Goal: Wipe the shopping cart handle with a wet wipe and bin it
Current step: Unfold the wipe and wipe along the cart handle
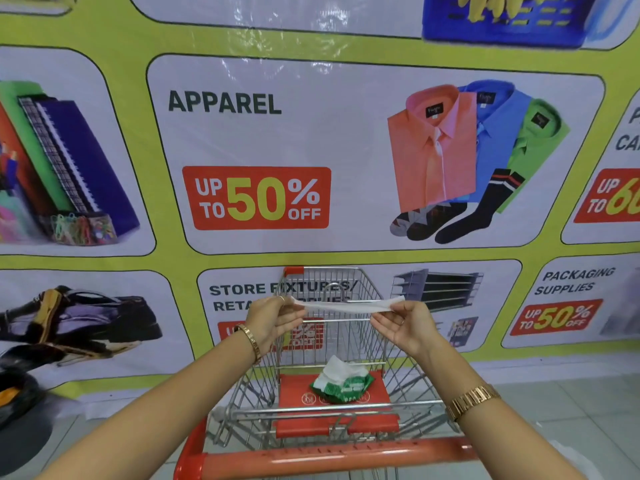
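A white wet wipe (348, 305) is stretched flat between my two hands, held up above the cart basket. My left hand (273, 322) pinches its left end and my right hand (405, 323) pinches its right end. Below them, at the bottom of the view, runs the orange-red cart handle (339, 457), untouched by either hand. A green wet wipe pack (344, 386) lies on the red child-seat flap (294, 388), with a white sheet sticking out of its top.
The wire shopping cart (363, 344) stands against a wall banner (263, 140) printed with adverts. Tiled floor (571, 403) lies to the right of the cart. A dark object (20, 400) sits on the floor at the left edge. No bin is in view.
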The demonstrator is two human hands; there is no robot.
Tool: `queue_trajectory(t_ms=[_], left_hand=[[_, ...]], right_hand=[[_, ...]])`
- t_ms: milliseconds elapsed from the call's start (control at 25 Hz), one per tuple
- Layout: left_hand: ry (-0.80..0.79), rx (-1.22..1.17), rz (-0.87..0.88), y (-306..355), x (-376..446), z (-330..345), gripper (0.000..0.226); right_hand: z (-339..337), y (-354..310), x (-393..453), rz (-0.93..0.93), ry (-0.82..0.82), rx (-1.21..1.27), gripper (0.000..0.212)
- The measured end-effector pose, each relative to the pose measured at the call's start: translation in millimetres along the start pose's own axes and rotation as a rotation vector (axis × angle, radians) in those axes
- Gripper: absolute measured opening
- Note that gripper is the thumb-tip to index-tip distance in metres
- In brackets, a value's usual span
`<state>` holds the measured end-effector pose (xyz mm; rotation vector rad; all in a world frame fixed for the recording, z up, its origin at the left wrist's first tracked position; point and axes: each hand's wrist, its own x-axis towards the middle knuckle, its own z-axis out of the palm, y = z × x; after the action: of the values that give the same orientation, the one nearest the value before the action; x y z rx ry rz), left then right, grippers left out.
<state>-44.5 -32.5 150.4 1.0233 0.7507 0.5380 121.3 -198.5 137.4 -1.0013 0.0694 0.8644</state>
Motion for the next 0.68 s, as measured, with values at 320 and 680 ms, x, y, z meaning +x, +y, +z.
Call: queue_trajectory(t_ms=[320,680], left_hand=[[0.161,0.130,-0.209,-34,-72,-29,0.009],[0.226,0.388,-0.166,-77,-158,-72,0.014]], right_hand=[[-39,23,-52,-0.208,0.153,-0.620,0.019],[-85,69,-130,-0.410,0.194,-1.312,0.030]])
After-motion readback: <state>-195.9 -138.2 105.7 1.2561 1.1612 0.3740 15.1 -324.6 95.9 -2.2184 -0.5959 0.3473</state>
